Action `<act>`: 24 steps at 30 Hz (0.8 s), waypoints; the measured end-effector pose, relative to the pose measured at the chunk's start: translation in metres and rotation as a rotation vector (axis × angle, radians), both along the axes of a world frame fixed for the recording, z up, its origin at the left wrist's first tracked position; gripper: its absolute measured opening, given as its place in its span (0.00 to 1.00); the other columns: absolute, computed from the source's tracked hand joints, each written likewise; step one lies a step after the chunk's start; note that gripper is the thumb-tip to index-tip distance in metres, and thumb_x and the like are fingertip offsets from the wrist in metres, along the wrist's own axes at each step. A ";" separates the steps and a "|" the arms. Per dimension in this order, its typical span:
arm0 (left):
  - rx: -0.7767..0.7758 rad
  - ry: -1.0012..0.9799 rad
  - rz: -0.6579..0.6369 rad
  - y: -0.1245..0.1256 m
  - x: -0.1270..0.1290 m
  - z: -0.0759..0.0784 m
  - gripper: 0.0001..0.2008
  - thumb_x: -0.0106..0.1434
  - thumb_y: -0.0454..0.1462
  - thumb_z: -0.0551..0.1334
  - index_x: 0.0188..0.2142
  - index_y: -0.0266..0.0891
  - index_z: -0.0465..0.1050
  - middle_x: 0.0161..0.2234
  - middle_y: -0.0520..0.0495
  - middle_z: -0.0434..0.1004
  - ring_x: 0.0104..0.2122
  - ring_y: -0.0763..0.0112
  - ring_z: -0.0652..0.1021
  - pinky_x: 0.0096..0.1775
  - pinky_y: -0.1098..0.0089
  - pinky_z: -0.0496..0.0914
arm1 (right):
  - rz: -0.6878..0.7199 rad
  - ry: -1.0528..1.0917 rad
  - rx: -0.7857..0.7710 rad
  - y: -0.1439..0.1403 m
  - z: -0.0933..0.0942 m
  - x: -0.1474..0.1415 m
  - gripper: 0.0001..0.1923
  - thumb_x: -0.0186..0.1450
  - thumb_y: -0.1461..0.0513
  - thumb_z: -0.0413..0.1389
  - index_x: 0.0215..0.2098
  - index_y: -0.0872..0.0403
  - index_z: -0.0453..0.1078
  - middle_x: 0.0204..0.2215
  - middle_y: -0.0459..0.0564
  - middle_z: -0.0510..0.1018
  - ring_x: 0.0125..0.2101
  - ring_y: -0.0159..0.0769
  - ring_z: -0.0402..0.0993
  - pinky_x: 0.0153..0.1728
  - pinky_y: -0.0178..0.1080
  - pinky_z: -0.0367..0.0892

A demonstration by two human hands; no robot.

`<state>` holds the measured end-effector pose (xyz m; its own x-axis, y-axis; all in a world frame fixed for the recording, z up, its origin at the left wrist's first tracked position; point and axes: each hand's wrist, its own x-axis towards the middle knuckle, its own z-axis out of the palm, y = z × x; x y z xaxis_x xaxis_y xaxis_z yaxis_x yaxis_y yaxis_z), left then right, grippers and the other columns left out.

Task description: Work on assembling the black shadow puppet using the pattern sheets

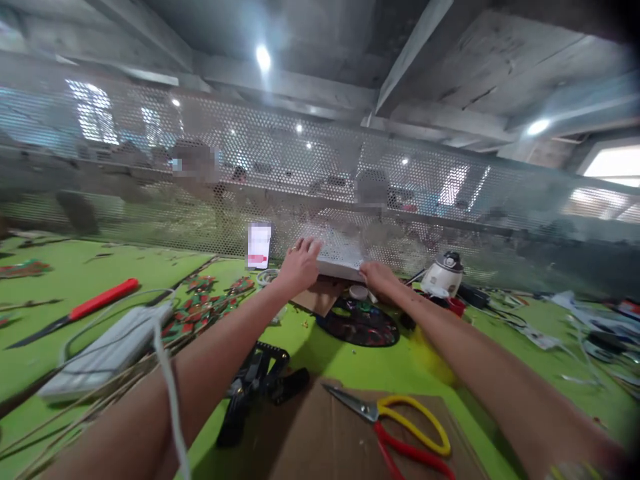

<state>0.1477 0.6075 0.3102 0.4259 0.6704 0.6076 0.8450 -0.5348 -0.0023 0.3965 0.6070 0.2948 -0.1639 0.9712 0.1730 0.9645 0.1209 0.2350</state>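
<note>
A shallow white box (341, 268) is held up at the far side of the table, by the perforated screen. My left hand (300, 267) is closed on its left end, with a ring on one finger. At the right corner, my right hand (379, 276) pinches the box's edge; its thumb side faces the box. What the box contains I cannot make out. Below it lie a piece of brown cardboard (320, 298), a small round white lid (359, 292) and a dark oval tray (365, 328) with small coloured bits in it.
Scissors (373, 410) with yellow and red handles lie on cardboard (320, 440) in front. Black clips (260, 373), a power strip (107, 350) with a cable, a red-handled knife (103, 299) and red-green pieces (200, 310) are left. A phone (259, 245) leans against the screen (320, 180). A white pot (442, 275) stands right.
</note>
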 end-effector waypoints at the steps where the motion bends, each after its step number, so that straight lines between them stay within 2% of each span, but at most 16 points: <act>1: -0.001 0.047 0.008 0.006 0.002 -0.003 0.30 0.59 0.33 0.58 0.61 0.38 0.56 0.59 0.37 0.62 0.61 0.51 0.60 0.55 0.53 0.60 | 0.003 0.005 0.001 0.000 0.001 0.000 0.16 0.68 0.56 0.54 0.51 0.55 0.68 0.49 0.53 0.73 0.45 0.39 0.73 0.45 0.47 0.71; 4: -0.004 0.140 0.029 0.014 0.001 -0.013 0.20 0.62 0.30 0.54 0.54 0.36 0.64 0.48 0.36 0.72 0.52 0.52 0.69 0.50 0.52 0.62 | 0.044 0.035 -0.006 -0.004 0.002 0.001 0.14 0.69 0.56 0.52 0.46 0.57 0.71 0.44 0.53 0.76 0.43 0.39 0.74 0.45 0.45 0.69; 6: -0.011 0.176 0.020 0.014 -0.005 -0.022 0.14 0.63 0.28 0.51 0.45 0.34 0.70 0.41 0.36 0.75 0.45 0.54 0.73 0.46 0.54 0.63 | 0.097 0.065 -0.028 -0.011 -0.003 0.002 0.13 0.69 0.58 0.52 0.40 0.57 0.75 0.40 0.55 0.79 0.41 0.39 0.75 0.43 0.40 0.67; 8: -0.015 0.223 -0.002 0.011 -0.012 -0.032 0.12 0.63 0.28 0.51 0.38 0.34 0.72 0.38 0.36 0.74 0.43 0.54 0.74 0.44 0.55 0.63 | 0.150 0.100 -0.056 -0.018 -0.009 0.003 0.14 0.67 0.56 0.53 0.37 0.56 0.78 0.37 0.55 0.81 0.39 0.39 0.76 0.40 0.36 0.65; 11: -0.026 0.285 -0.036 0.003 -0.022 -0.049 0.10 0.63 0.28 0.52 0.36 0.34 0.73 0.37 0.37 0.74 0.41 0.55 0.74 0.43 0.56 0.63 | 0.194 0.154 -0.068 -0.022 -0.019 0.005 0.18 0.67 0.52 0.51 0.39 0.55 0.78 0.38 0.54 0.82 0.38 0.38 0.76 0.39 0.34 0.64; 13: -0.033 0.308 -0.046 0.000 -0.027 -0.058 0.10 0.63 0.28 0.53 0.38 0.34 0.73 0.38 0.36 0.74 0.41 0.54 0.74 0.43 0.56 0.63 | 0.191 0.181 -0.040 -0.020 -0.023 0.005 0.20 0.69 0.53 0.49 0.45 0.57 0.76 0.41 0.57 0.80 0.41 0.40 0.75 0.43 0.35 0.63; 15: -0.043 0.323 -0.059 -0.001 -0.031 -0.065 0.11 0.62 0.28 0.54 0.42 0.34 0.72 0.41 0.36 0.73 0.42 0.54 0.74 0.43 0.56 0.64 | 0.190 0.196 -0.024 -0.018 -0.027 0.003 0.20 0.67 0.55 0.52 0.50 0.60 0.73 0.46 0.61 0.78 0.46 0.43 0.72 0.47 0.38 0.62; 17: -0.063 0.335 -0.075 0.002 -0.035 -0.069 0.11 0.62 0.29 0.55 0.43 0.34 0.72 0.41 0.36 0.73 0.42 0.54 0.74 0.41 0.58 0.66 | 0.218 0.203 -0.055 -0.016 -0.031 -0.001 0.23 0.63 0.54 0.57 0.52 0.60 0.72 0.48 0.61 0.76 0.49 0.45 0.70 0.50 0.40 0.61; 20: -0.120 0.353 -0.105 0.008 -0.041 -0.070 0.08 0.63 0.31 0.57 0.39 0.33 0.75 0.37 0.38 0.75 0.40 0.56 0.75 0.39 0.62 0.67 | 0.282 0.209 -0.130 -0.017 -0.037 -0.005 0.27 0.56 0.53 0.64 0.51 0.56 0.74 0.48 0.59 0.76 0.50 0.46 0.69 0.52 0.40 0.61; 24: -0.196 0.356 -0.139 0.013 -0.044 -0.067 0.09 0.62 0.31 0.57 0.31 0.34 0.76 0.32 0.38 0.77 0.36 0.60 0.77 0.39 0.64 0.67 | 0.299 0.242 -0.165 -0.013 -0.043 -0.002 0.22 0.56 0.58 0.65 0.48 0.55 0.75 0.47 0.58 0.77 0.50 0.46 0.69 0.51 0.41 0.62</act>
<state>0.1032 0.6201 0.2433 0.6803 0.6800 0.2735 0.7299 -0.6626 -0.1680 0.3941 0.5935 0.2522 -0.4169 0.9048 0.0871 0.9060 0.4213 -0.0406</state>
